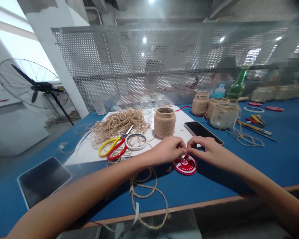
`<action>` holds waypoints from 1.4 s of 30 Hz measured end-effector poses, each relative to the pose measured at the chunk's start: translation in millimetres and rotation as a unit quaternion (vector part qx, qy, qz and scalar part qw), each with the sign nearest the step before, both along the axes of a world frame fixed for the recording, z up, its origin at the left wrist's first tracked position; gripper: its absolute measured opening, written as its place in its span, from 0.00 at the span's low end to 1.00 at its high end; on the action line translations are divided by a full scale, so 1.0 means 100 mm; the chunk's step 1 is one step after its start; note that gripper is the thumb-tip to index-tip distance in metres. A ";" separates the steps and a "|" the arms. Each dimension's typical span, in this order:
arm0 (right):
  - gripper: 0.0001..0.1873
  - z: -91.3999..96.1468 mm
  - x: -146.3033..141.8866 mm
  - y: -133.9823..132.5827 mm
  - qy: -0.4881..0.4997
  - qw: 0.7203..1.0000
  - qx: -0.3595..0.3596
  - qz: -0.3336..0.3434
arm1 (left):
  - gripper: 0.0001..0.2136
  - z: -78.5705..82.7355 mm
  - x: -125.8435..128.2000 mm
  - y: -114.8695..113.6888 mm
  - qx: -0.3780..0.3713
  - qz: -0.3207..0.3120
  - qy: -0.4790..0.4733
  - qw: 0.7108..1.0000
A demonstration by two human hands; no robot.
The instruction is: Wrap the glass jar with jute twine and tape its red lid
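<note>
My left hand (171, 150) and my right hand (203, 147) meet almost fingertip to fingertip over the table, both pinched closed. What lies between the fingertips is too small to make out. Right below them is a red round disc (186, 167) with a white ring and a white flower emblem; I cannot tell whether the fingers touch its upper edge. Just beyond stands a jar wrapped in jute twine (164, 123). Scissors (117, 146) with one yellow and one red handle lie to the left, beside a white tape roll (136, 142).
A heap of loose twine (124, 121) covers white paper (79, 156). Twine loops (149, 192) hang over the front edge. A phone (201, 130) lies beyond my right hand, a dark tablet (43, 179) at left. More jars (224, 116), a green bottle (237, 83) and tools (256, 120) occupy the right.
</note>
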State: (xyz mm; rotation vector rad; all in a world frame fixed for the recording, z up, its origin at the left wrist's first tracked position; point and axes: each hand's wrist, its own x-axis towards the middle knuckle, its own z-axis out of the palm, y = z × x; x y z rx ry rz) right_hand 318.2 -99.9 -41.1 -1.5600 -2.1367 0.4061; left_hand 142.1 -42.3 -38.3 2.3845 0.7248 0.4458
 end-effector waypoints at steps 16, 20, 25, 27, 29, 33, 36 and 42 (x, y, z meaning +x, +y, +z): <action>0.12 0.02 -0.03 -0.03 0.031 0.999 0.010 0.033 | 0.10 0.06 -0.03 -0.07 -0.014 0.031 -0.033 0.999; 0.10 0.13 -0.04 -0.10 0.010 0.999 0.014 0.052 | 0.11 0.12 -0.11 -0.07 0.030 0.057 -0.018 0.998; 0.11 0.23 -0.03 -0.17 -0.067 0.994 -0.014 0.088 | 0.09 0.15 -0.21 -0.10 0.082 0.003 -0.034 0.996; 0.12 0.23 -0.04 -0.17 -0.081 0.991 -0.029 0.099 | 0.07 0.15 -0.22 -0.13 0.112 -0.020 -0.031 0.993; 0.14 0.21 -0.05 -0.17 -0.085 0.989 -0.035 0.115 | 0.06 0.14 -0.21 -0.16 0.127 -0.027 -0.016 0.991; 0.16 0.21 -0.10 -0.15 -0.094 0.986 -0.023 0.135 | 0.07 0.11 -0.21 -0.19 0.127 -0.007 -0.001 0.992; 0.16 0.21 -0.12 -0.13 -0.109 0.985 -0.006 0.137 | 0.09 0.09 -0.22 -0.19 0.093 0.024 -0.006 0.995; 0.15 0.20 -0.14 -0.08 -0.122 0.981 0.015 0.150 | 0.10 0.07 -0.23 -0.19 0.017 0.055 -0.013 0.998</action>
